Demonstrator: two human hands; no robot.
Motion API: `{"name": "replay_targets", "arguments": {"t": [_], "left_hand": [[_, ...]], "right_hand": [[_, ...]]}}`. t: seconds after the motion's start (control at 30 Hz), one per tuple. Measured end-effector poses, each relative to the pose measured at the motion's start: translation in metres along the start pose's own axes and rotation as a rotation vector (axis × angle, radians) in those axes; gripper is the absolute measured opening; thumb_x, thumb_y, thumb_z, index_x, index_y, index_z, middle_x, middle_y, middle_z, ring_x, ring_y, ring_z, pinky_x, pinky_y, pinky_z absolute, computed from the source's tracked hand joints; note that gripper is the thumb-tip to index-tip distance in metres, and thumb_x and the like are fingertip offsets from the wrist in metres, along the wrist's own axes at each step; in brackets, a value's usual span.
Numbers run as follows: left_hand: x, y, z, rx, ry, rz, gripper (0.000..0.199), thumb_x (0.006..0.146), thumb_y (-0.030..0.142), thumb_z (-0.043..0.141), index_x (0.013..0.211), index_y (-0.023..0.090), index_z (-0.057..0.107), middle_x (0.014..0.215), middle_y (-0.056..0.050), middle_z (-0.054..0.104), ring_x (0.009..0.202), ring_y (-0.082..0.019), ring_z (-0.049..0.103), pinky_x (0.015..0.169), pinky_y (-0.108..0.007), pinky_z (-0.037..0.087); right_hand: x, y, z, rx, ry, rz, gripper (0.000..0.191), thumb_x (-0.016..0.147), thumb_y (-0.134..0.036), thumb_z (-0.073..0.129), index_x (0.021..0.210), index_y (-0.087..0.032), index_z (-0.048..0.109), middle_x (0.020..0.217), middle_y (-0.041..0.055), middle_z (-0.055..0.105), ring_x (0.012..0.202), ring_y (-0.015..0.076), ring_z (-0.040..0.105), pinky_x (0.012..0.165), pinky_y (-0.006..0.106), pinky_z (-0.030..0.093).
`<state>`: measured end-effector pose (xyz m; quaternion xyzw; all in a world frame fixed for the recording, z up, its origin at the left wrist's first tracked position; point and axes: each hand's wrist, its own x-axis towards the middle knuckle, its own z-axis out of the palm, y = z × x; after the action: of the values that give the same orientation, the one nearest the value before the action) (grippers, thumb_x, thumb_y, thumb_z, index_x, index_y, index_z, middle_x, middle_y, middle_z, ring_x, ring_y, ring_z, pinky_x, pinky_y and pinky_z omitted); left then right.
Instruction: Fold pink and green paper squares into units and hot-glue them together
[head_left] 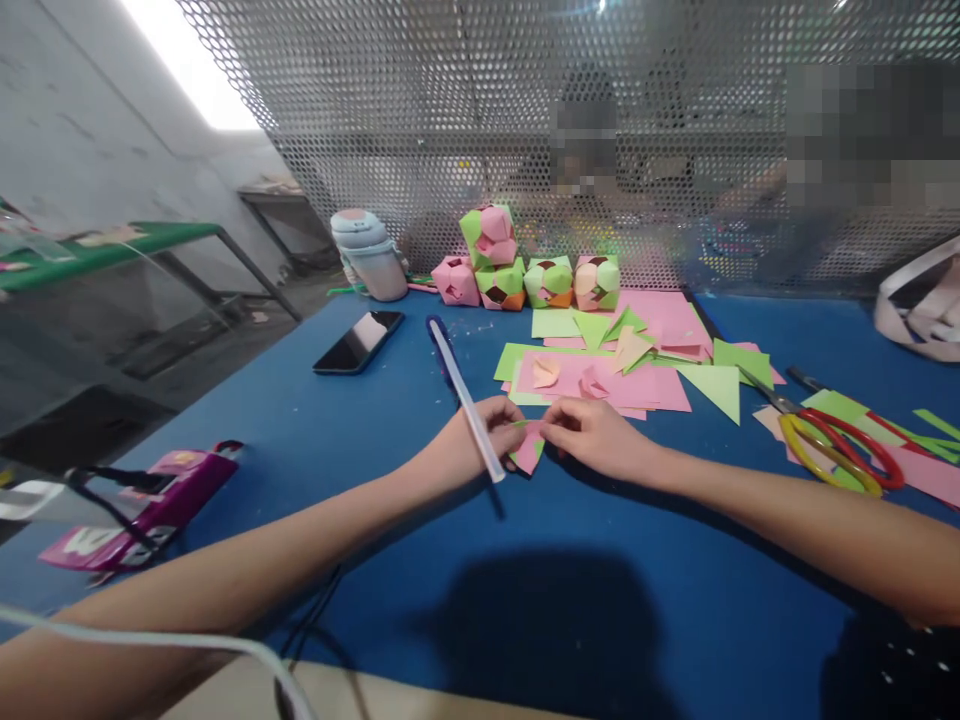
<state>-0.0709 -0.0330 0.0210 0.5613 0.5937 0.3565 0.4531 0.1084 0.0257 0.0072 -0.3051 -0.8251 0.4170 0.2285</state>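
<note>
Between both hands is a small folded paper piece, pink with green edges, close above the blue table. My left hand pinches its left side, fingers closed. On the other side, the fingertips of my right hand are closed on its upper right edge. A white strap-like strip crosses in front of my left hand. Just beyond the hands lie pink and green paper sheets, with a small peach folded piece and a pink folded piece on top.
Several folded paper cubes stand along the perforated metal screen. A bottle and a phone are at the back left. Scissors lie among paper scraps on the right. A purple package with cables sits at left.
</note>
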Motion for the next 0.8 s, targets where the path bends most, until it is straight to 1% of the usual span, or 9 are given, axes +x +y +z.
{"name": "replay_targets", "arguments": {"t": [0.1,0.23,0.37,0.43,0.5,0.6,0.7,0.73,0.8], "left_hand": [[0.008,-0.001,0.017,-0.084,-0.061,-0.002,0.024,0.072,0.033,0.067,0.076,0.015,0.051,0.057,0.003,0.059,0.053,-0.012,0.060,0.058,-0.027,0.051],[0.013,0.009,0.032,-0.137,-0.180,0.017,0.031,0.074,0.039,0.067,0.085,0.014,0.052,0.064,0.001,0.061,0.060,-0.014,0.063,0.064,-0.028,0.052],[0.018,0.016,0.039,-0.178,-0.298,0.082,0.031,0.079,0.042,0.062,0.089,0.013,0.054,0.074,-0.001,0.059,0.065,-0.013,0.061,0.066,-0.029,0.052],[0.022,0.018,0.039,-0.122,-0.298,0.160,0.031,0.084,0.043,0.056,0.090,0.013,0.056,0.077,-0.002,0.059,0.066,-0.012,0.059,0.065,-0.028,0.051],[0.028,0.018,0.035,0.009,-0.218,0.254,0.029,0.088,0.042,0.049,0.090,0.014,0.057,0.079,-0.003,0.059,0.069,-0.013,0.058,0.066,-0.026,0.049],[0.043,0.017,0.023,0.259,0.017,0.403,0.022,0.090,0.032,0.046,0.093,0.015,0.059,0.088,-0.005,0.061,0.079,-0.015,0.057,0.073,-0.028,0.048],[0.065,0.010,0.009,0.498,0.241,0.573,0.024,0.085,0.018,0.046,0.107,0.015,0.057,0.109,-0.009,0.060,0.101,-0.020,0.055,0.090,-0.034,0.044],[0.074,0.006,0.005,0.572,0.286,0.629,0.030,0.083,0.014,0.045,0.111,0.014,0.055,0.115,-0.011,0.058,0.111,-0.022,0.051,0.098,-0.037,0.040],[0.088,-0.002,-0.002,0.672,0.304,0.645,0.041,0.080,0.010,0.044,0.120,0.013,0.052,0.124,-0.013,0.055,0.118,-0.023,0.047,0.103,-0.040,0.036]], "right_hand": [[-0.020,0.010,-0.009,0.018,0.040,0.057,0.014,0.086,-0.025,0.051,0.081,-0.016,0.060,0.064,-0.0011,0.060,0.057,0.0106,0.054,0.054,0.022,0.039],[-0.032,0.019,-0.023,-0.002,0.135,0.050,0.010,0.085,-0.023,0.051,0.080,-0.017,0.058,0.069,-0.0010,0.061,0.061,0.0111,0.055,0.057,0.023,0.040],[-0.036,0.028,-0.036,0.058,0.194,0.058,0.008,0.085,-0.024,0.050,0.083,-0.018,0.055,0.067,-0.0019,0.060,0.059,0.0111,0.055,0.056,0.023,0.042],[-0.037,0.033,-0.041,0.039,0.223,0.073,0.008,0.085,-0.025,0.051,0.084,-0.018,0.056,0.066,-0.0021,0.059,0.057,0.0112,0.054,0.055,0.023,0.043],[-0.038,0.038,-0.045,-0.024,0.259,0.074,0.008,0.085,-0.026,0.053,0.086,-0.019,0.057,0.067,-0.0014,0.060,0.057,0.0118,0.055,0.055,0.024,0.044],[-0.039,0.046,-0.047,-0.106,0.283,0.031,0.010,0.086,-0.025,0.052,0.093,-0.019,0.058,0.070,-0.0004,0.062,0.059,0.0121,0.056,0.057,0.025,0.045],[-0.038,0.051,-0.045,-0.146,0.269,-0.018,0.017,0.087,-0.025,0.051,0.103,-0.019,0.056,0.077,0.0014,0.065,0.063,0.0126,0.058,0.060,0.026,0.047],[-0.038,0.052,-0.044,-0.154,0.262,-0.030,0.019,0.088,-0.025,0.051,0.105,-0.019,0.056,0.081,0.0024,0.065,0.065,0.0128,0.059,0.061,0.026,0.047],[-0.037,0.053,-0.043,-0.156,0.249,-0.036,0.022,0.088,-0.025,0.051,0.108,-0.019,0.056,0.087,0.0040,0.066,0.069,0.0132,0.060,0.064,0.026,0.048]]}}
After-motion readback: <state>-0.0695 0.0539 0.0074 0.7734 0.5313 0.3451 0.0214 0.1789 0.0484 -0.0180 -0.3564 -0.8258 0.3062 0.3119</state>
